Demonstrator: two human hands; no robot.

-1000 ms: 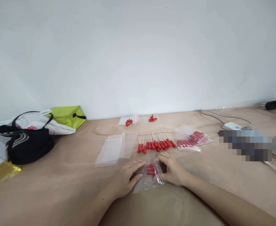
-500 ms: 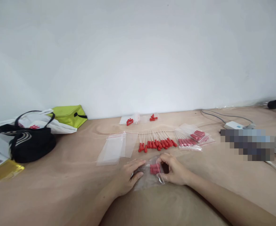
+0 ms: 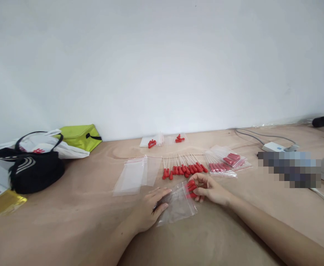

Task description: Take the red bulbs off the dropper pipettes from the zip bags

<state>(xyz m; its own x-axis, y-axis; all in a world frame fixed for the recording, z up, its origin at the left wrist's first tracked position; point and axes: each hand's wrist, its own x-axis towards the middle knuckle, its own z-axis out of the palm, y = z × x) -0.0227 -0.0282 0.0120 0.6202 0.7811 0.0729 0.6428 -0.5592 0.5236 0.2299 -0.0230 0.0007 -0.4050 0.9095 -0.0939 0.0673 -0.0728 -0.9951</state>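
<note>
My left hand [image 3: 151,208] rests on the left edge of a clear zip bag [image 3: 178,207] lying flat on the wooden table [image 3: 76,221], thumb and fingers pinching its edge. My right hand [image 3: 210,189] is closed around a small bundle of red-bulbed droppers [image 3: 191,187] at the bag's upper right end. Just beyond lies a row of loose red-bulbed droppers [image 3: 184,169]. Filled bags of droppers [image 3: 225,162] lie to the right of that row.
Empty zip bags [image 3: 135,175] lie left of the row. Red bulbs [image 3: 151,143] and small bags sit by the wall. A black bag [image 3: 31,168], white bag and green pouch [image 3: 80,136] stand at far left. Cables and white devices [image 3: 275,147] are at right.
My right hand has drawn the red-bulbed droppers toward the right and up, away from the bag's middle to its upper right end. The left hand has stayed on the bag.
</note>
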